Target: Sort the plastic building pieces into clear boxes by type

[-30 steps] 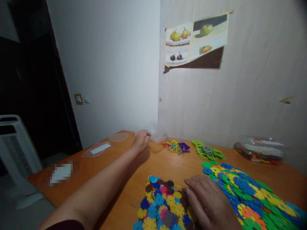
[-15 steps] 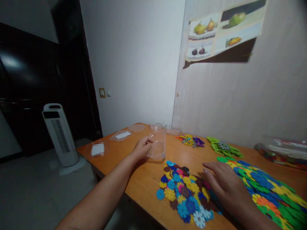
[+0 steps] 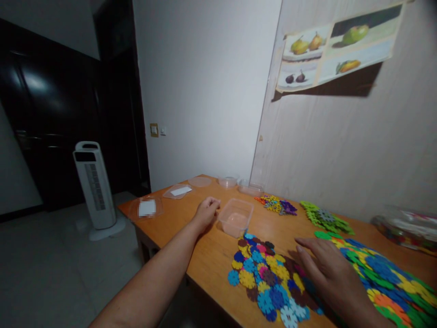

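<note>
A clear plastic container (image 3: 236,219) stands upright on the table, just behind a pile of snowflake-shaped plastic discs (image 3: 264,269) in blue, yellow, brown and pink. My left hand (image 3: 207,212) is beside the container's left side, fingers curled together, with nothing visible in them. Over the right edge of the disc pile hovers my right hand (image 3: 326,264), its index finger and thumb stretched out and apart, holding nothing. A larger heap of green, blue and yellow flat pieces (image 3: 382,269) lies to the right of that hand, partly hidden by it.
On the wooden table (image 3: 177,218) lie clear lids (image 3: 177,191), some with white labels. A round tub (image 3: 228,181) and a clear box (image 3: 251,187) stand by the wall. Small coloured pieces (image 3: 278,205), green pieces (image 3: 324,217) and a filled clear bag (image 3: 406,230) line the back.
The clear container, tilted in my left hand before, now stands level on the table, and that hand has let go of it. My right hand keeps its place by the discs. The view has shifted slightly left.
</note>
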A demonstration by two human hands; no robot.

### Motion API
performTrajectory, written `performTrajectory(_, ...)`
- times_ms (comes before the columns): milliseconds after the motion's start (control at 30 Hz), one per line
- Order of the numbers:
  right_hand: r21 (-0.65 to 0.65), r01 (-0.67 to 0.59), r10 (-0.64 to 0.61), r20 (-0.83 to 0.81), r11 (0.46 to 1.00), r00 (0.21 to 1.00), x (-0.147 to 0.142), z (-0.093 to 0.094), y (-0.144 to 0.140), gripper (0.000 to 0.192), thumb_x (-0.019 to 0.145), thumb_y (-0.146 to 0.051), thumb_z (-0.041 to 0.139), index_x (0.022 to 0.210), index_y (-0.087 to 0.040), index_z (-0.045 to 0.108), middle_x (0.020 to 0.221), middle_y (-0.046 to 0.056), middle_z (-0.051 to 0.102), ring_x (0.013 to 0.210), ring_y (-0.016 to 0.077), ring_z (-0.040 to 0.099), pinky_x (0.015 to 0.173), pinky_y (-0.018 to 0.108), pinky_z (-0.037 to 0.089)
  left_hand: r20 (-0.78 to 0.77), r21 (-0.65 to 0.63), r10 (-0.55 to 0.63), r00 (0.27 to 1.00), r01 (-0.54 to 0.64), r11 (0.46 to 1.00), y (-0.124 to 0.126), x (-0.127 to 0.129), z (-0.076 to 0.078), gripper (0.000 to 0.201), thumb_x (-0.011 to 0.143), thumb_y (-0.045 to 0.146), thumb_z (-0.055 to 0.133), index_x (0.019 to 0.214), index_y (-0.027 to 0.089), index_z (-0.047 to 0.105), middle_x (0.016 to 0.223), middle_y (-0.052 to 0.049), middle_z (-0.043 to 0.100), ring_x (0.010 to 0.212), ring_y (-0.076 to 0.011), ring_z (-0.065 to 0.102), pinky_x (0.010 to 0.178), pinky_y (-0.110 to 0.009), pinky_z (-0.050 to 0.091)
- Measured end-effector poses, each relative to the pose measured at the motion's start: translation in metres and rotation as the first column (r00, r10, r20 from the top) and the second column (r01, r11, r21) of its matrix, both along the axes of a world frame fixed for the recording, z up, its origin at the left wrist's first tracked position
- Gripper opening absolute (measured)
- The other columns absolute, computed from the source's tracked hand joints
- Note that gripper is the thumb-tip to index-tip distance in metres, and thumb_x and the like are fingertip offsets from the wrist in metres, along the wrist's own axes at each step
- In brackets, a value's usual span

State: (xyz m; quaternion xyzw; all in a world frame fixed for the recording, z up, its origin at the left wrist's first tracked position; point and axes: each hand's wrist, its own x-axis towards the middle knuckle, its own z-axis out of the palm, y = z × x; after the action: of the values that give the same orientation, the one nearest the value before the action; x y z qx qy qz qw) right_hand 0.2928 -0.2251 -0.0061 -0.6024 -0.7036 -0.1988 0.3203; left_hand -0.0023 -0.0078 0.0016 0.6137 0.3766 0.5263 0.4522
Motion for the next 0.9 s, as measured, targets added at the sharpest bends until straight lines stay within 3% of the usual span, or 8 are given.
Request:
performTrajectory(167, -0.001, -0.005, 0.005, -0.001, 1.0, 1.0, 0.0, 0.0, 0.0, 0.028, 0.093, -0.039, 0.049, 0.108, -0.019, 0.062, 0.103, 0.009, 0.067, 0.099, 0.0261, 0.059, 0.085, 0.042, 0.047, -0.123, 0.029, -0.023, 0.992, 0.027, 0.999, -0.003, -0.004, 0.001, 0.041, 0.076, 0.056, 0.057, 0.062, 0.018, 0.049, 0.057, 0.004, 0.047, 0.052, -0.0102, 0.041, 0.052, -0.023, 0.029)
performTrajectory(367, -0.011, 0.008, -0.008, -0.006, 1.0, 1.0, -0.003, 0.003, -0.001, 0.027, 0.094, -0.037, 0.049, 0.109, -0.019, 0.062, 0.103, 0.009, 0.066, 0.098, 0.0242, 0.059, 0.086, 0.04, 0.047, -0.277, 0.048, -0.077, 0.958, 0.094, 0.994, -0.008, -0.004, 0.001, 0.03, 0.069, 0.044, 0.063, 0.061, 0.018, 0.051, 0.057, 0.005, 0.046, 0.056, -0.0106, 0.041, 0.052, -0.023, 0.026)
performTrajectory(633, 0.009, -0.004, 0.004, -0.005, 1.0, 1.0, -0.002, 0.003, 0.0, 0.026, 0.094, -0.036, 0.049, 0.107, -0.019, 0.063, 0.103, 0.009, 0.068, 0.098, 0.0245, 0.06, 0.085, 0.04, 0.048, -0.068, -0.095, -0.044, 0.997, 0.037, 0.995, -0.004, -0.004, 0.0, 0.014, 0.064, 0.027, 0.054, 0.057, 0.019, 0.044, 0.052, 0.006, 0.04, 0.046, -0.0083, 0.035, 0.045, -0.023, 0.022)
performTrajectory(900, 0.027, 0.0, 0.0, -0.001, 1.0, 1.0, 0.0, 0.002, 0.001, 0.027, 0.093, -0.037, 0.049, 0.105, -0.019, 0.065, 0.102, 0.009, 0.069, 0.095, 0.0246, 0.062, 0.083, 0.04, 0.05, 0.116, -0.179, -0.098, 0.988, 0.118, 0.977, 0.009, -0.014, -0.004, 0.015, 0.06, 0.026, 0.058, 0.06, 0.019, 0.045, 0.055, 0.005, 0.046, 0.045, -0.0077, 0.04, 0.044, -0.021, 0.026)
